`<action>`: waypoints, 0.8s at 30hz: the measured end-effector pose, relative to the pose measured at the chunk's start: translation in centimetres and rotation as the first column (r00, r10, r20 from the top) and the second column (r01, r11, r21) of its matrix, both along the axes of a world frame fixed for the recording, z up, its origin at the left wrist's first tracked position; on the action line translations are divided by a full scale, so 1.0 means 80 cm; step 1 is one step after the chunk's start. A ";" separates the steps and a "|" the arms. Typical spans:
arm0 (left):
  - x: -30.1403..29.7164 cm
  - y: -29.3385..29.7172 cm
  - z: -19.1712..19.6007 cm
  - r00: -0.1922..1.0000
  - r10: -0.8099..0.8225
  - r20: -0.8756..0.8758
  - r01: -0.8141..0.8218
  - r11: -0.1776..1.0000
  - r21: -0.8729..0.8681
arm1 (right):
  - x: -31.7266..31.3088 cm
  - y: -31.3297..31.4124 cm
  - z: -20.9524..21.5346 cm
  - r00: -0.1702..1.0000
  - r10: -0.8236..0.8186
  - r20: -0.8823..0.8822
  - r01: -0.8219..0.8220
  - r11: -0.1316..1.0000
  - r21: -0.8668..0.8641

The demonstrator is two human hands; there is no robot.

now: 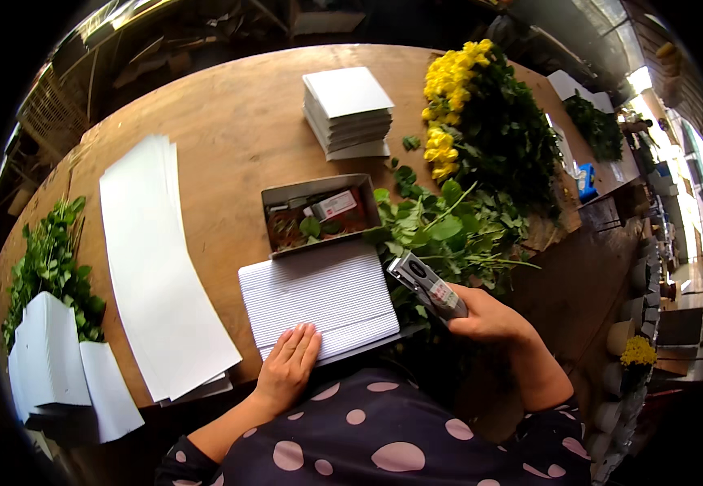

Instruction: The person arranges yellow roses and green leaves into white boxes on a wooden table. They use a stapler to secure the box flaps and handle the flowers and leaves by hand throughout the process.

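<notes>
My left hand (289, 368) lies flat with its fingers stretched over the near edge of a white corrugated cardboard sheet (319, 296). To the right of that sheet, my right hand (489, 316) is wrapped round a grey stapler (430, 286), whose head points up and left. Just beyond the sheet stands an open cardboard box (278, 247) with a small white-and-red carton (335, 206), leaves and brown bits in it. Loose green leafy stems (448, 227) spread over the table beside the box, close to the stapler.
The wooden table (230, 105) holds a stack of white cards (350, 101) at the back and long white sheets (153, 267) on the left. Yellow roses (456, 77) lie at the back right. Wrapped greenery (52, 348) rests at the left edge. Several pots (620, 336) line the right side.
</notes>
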State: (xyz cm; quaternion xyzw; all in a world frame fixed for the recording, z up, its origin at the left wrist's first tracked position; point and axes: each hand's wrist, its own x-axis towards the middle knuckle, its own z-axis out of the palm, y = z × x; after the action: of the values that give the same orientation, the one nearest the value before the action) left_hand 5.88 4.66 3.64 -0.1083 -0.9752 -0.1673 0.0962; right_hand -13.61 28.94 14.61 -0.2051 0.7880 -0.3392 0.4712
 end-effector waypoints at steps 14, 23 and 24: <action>0.006 -0.005 -0.001 0.998 0.053 0.026 -0.053 0.998 0.013 | -0.034 -0.016 -0.061 0.774 0.598 -0.208 -0.570 0.801 0.180; 0.007 -0.002 0.002 0.997 0.078 0.031 -0.079 0.995 0.057 | -0.039 -0.036 -0.061 0.716 0.698 -0.021 -0.562 0.593 0.577; 0.007 -0.002 0.002 0.996 0.086 0.019 -0.087 0.995 0.052 | -0.049 -0.042 -0.044 0.762 0.642 0.085 -0.581 0.620 0.527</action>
State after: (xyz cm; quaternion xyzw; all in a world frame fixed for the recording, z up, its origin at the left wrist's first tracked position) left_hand 6.44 4.53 3.82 -0.0622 -0.9750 -0.1895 0.0978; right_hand -17.53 25.59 11.09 -0.3431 0.7567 0.0815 0.5505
